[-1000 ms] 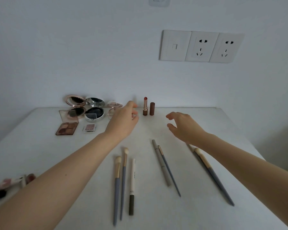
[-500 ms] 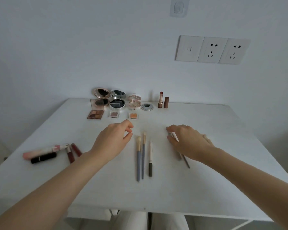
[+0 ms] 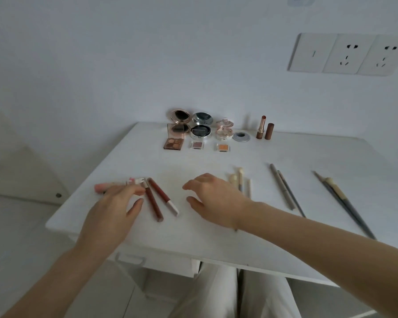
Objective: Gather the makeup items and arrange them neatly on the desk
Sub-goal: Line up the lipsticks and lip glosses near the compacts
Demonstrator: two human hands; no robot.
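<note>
**Status: left group of sticks awaits alignment**

Hands first. We find the left hand (image 3: 112,210) spread over the near-left part of the bench (image 3: 193,239), fingers extended and thumb apart. It covers part of a pink tube (image 3: 101,187); we cannot tell whether the fingertips press on it. The right hand (image 3: 213,198) hovers just beside it, fingers loosely curved, holding nothing. The two hands flank the reddish-brown sticks (image 3: 152,204). We judge this to be a setup for nudging that group parallel, since the sticks lie at a slight angle to each other and askew to the bench edge.

Placement elsewhere looks deliberate. Cased items stand along the wall, where nothing can roll off. Long items lie lengthwise toward the person, grouped by kind.

Count, back row:
- three open compacts (image 3: 201,126)
- one grey round pot (image 3: 241,137)
- one lipstick (image 3: 260,128), with one cap (image 3: 269,131) just beside it

Count, in front of that row:
- one four-pan palette (image 3: 174,143)
- two single pans (image 3: 197,145)

Count, long items:
- a cluster of short brushes (image 3: 239,177) behind the right hand (at least three; the hand hides part)
- two slim pencils (image 3: 282,187)
- two long brushes (image 3: 338,193) at far right

Count, left group:
- two reddish-brown sticks
- one pink tube (anything else under the palm is hidden)
</note>
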